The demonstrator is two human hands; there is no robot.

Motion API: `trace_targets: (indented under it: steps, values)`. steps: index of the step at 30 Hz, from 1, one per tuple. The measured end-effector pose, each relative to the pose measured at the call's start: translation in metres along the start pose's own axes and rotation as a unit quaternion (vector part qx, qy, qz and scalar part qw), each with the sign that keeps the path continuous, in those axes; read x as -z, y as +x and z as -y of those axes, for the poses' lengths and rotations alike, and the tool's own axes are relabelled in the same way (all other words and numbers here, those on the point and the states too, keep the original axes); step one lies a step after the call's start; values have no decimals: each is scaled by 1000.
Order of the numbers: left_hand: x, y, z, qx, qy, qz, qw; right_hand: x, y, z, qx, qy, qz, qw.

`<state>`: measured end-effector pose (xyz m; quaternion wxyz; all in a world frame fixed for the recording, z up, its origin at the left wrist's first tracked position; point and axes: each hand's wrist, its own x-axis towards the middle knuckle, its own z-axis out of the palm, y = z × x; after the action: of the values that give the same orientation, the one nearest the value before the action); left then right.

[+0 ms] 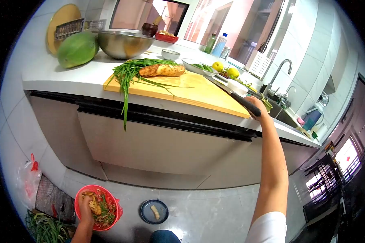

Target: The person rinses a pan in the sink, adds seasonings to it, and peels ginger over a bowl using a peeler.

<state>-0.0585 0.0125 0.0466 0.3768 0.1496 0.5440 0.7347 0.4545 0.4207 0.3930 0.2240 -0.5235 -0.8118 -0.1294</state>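
Note:
My right hand (pixel 258 108) reaches to the right end of the wooden cutting board (pixel 207 97), with its fingers closed at the black handle of a kitchen knife (pixel 245 104). The blade points away to the upper left along the board's edge. On the board lie a thick, brown-skinned root vegetable (pixel 162 70) and a bunch of long green chives (pixel 128 75), some hanging over the front edge. Down by the floor, my left hand (pixel 85 204) is closed on a yellow-brown knobbly piece (pixel 95 205) over a red basket (pixel 117 212) of vegetable scraps.
A papaya-like green fruit (pixel 78 48) and a steel bowl (pixel 125 43) stand at the counter's left. Plates with greens (pixel 198 67) and yellow fruit (pixel 233 73) sit near the sink (pixel 286 115). On the floor are a dark round dish (pixel 154 218) and leafy greens (pixel 46 229).

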Motion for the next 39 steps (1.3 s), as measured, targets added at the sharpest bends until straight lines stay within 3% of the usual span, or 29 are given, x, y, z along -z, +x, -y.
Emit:
trace_targets:
  steps: [1, 5, 8, 10, 12, 14, 16, 17, 18, 19, 20, 22, 26, 28, 30, 34, 37, 39]
  values:
    - [3, 2, 2, 4, 10, 7, 1000, 2, -2, 0, 7, -74, 22, 997]
    - [7, 6, 6, -24, 38, 19, 999, 20, -22, 1, -14, -149, 23, 988]
    - [11, 11, 12, -26, 29, 18, 999, 26, -39, -9, 38, -139, -52, 988]
    - [7, 5, 5, -20, 13, 19, 1000, 32, -52, 3, -20, -151, -169, 974]
    - [9, 4, -1, -14, -6, 20, 1000, 46, -69, 6, -75, -134, -212, 965]
    - [19, 10, 0, 40, -50, 32, 997, 59, -88, 6, -101, -97, -260, 955]
    - [29, 17, 5, 62, -97, 23, 993, 70, -107, 14, -135, 34, -281, 950]
    - [28, 13, -3, 84, -109, 24, 990, 76, -121, 24, -108, 168, -275, 940]
    - [28, 11, -9, 108, -121, 25, 986, 82, -136, 46, -106, 168, -272, 942]
    - [31, 10, -11, 101, -125, 52, 986, 85, -151, 75, -127, 303, -229, 917]
    - [48, 24, 4, 117, -112, 151, 975, 85, -168, 105, -147, 431, -180, 872]
    - [31, -6, -30, 204, -149, 143, 957, 74, -204, 173, -106, 530, -50, 840]
    - [37, -30, -47, 260, -97, 255, 927, 14, -275, 313, -189, 648, 163, 719]
    - [48, -36, -55, 328, -80, 273, 901, -18, -304, 373, -207, 704, 236, 637]
    - [54, -51, -64, 295, -20, 243, 924, -50, -321, 417, -220, 731, 277, 584]
    - [79, -67, -79, 279, 27, 247, 927, -108, -338, 473, -226, 728, 320, 563]
    - [92, -79, -99, 234, 112, 315, 913, -143, -339, 501, -213, 745, 342, 533]
    - [94, -77, -86, 196, 125, 290, 928, -165, -336, 515, -200, 750, 358, 519]
